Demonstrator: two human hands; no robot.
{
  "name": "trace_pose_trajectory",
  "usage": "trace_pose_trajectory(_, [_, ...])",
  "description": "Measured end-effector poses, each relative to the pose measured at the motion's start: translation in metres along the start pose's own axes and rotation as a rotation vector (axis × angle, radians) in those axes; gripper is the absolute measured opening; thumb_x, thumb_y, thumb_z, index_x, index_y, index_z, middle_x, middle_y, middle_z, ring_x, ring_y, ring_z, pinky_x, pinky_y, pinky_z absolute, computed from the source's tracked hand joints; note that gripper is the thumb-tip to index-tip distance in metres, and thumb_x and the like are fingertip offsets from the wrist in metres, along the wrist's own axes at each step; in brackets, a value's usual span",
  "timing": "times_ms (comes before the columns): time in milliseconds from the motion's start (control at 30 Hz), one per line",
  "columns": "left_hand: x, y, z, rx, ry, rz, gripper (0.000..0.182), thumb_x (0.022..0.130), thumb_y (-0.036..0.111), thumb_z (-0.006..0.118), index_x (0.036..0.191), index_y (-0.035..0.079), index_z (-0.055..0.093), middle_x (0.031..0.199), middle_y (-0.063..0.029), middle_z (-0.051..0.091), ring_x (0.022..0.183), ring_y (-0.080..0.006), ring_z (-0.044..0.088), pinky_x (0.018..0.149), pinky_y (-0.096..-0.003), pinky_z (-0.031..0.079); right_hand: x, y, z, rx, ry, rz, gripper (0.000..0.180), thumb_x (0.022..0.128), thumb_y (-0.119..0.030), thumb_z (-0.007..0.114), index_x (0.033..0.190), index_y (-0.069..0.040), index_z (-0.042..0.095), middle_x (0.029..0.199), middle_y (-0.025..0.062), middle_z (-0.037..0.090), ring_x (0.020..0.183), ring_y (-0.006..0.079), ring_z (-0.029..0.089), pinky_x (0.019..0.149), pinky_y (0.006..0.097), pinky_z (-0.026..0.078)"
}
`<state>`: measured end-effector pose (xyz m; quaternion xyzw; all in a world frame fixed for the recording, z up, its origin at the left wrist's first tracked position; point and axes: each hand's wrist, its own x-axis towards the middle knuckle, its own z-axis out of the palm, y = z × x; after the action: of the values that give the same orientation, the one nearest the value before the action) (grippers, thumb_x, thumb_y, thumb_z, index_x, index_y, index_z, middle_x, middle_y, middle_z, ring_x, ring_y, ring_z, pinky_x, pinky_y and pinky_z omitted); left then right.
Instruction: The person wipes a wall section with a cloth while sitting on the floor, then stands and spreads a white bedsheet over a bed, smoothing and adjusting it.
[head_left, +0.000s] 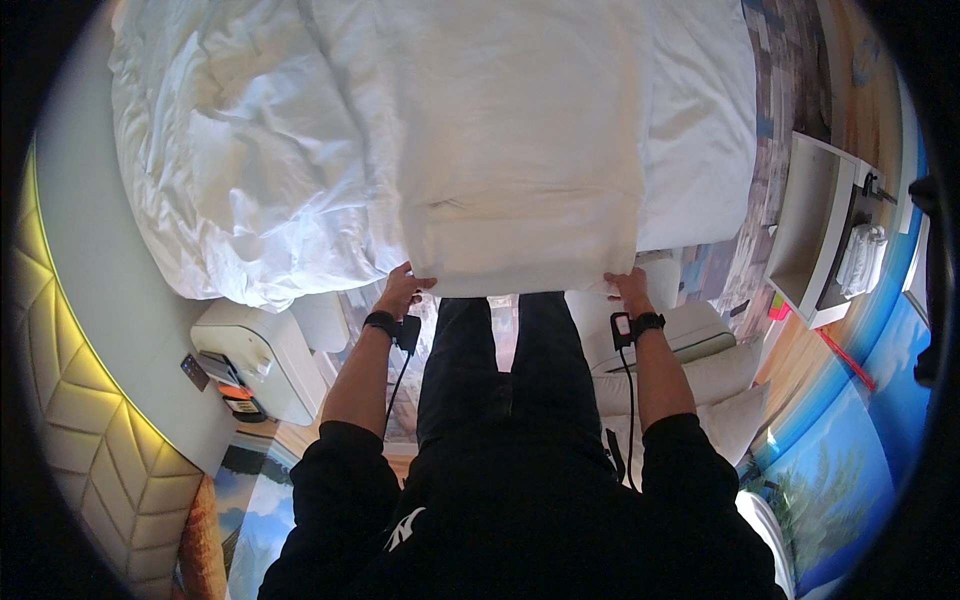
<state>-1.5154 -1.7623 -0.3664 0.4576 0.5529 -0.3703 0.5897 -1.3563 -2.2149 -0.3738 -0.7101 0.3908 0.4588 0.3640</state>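
Note:
A smooth white cloth panel (521, 172), perhaps a folded cover, lies lengthwise over the bed and reaches its near edge in front of me. My left hand (403, 289) grips the panel's near left corner, thumb on top. At the near right corner, my right hand (630, 287) pinches the cloth in the same way. Both hands are level, with the edge stretched between them. Under and beside the panel lies a white bed sheet or duvet (277, 150), rumpled on the left and flatter on the right. The fingers beneath the cloth are hidden.
Left of me stands a white nightstand (262, 356) beside a padded headboard (90, 375) lit yellow. A sofa (690, 337) with cushions sits behind my right arm. Farther right, a white shelf unit (806, 225) holds folded white towels (862, 259). The floor (772, 97) has a wood-plank pattern.

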Motion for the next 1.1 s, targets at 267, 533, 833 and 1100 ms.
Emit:
trace_pose_trajectory(267, [0.01,-0.014,0.007,-0.063,0.148,0.048,0.043,0.072,-0.003,0.071,0.113,0.003,0.062,0.088,-0.0043,0.064,0.06,-0.0097,0.051,0.045,-0.0241,0.035,0.008,0.0,-0.009,-0.256,0.136,-0.045,0.034,0.075,-0.017,0.072,0.103,0.002,0.068,0.104,0.0133,0.065,0.079,0.025,0.067,0.052,0.0348,0.06])
trace_pose_trajectory(533, [0.007,-0.029,-0.001,-0.431,0.017,0.076,0.027,0.085,0.012,0.071,0.11,0.008,0.063,0.093,0.0009,0.064,0.077,-0.0101,0.056,0.064,-0.0283,0.042,0.021,0.01,-0.008,-0.311,0.104,-0.062,0.039,0.075,-0.021,0.073,0.107,0.001,0.065,0.123,0.0137,0.05,0.092,0.0285,0.064,0.054,0.0369,0.061])
trace_pose_trajectory(833, [-0.008,-0.022,0.012,-0.876,-0.055,0.109,0.032,0.094,0.039,0.062,0.109,0.012,0.062,0.099,0.0012,0.063,0.095,-0.015,0.057,0.08,-0.0348,0.045,0.02,0.008,-0.011,-0.28,0.08,-0.033,0.038,0.078,-0.018,0.074,0.109,0.001,0.063,0.122,0.0135,0.051,0.09,0.0283,0.065,0.057,0.037,0.061])
trace_pose_trajectory(1100, [0.014,-0.062,0.004,-0.914,0.14,-0.151,0.032,0.094,0.043,0.06,0.1,0.011,0.061,0.092,-0.0024,0.06,0.091,-0.015,0.057,0.072,-0.0339,0.045,0.022,0.013,-0.01,-0.303,0.154,-0.095,0.037,0.075,-0.017,0.074,0.107,0.0,0.064,0.102,0.0135,0.062,0.078,0.025,0.066,0.051,0.0359,0.06])
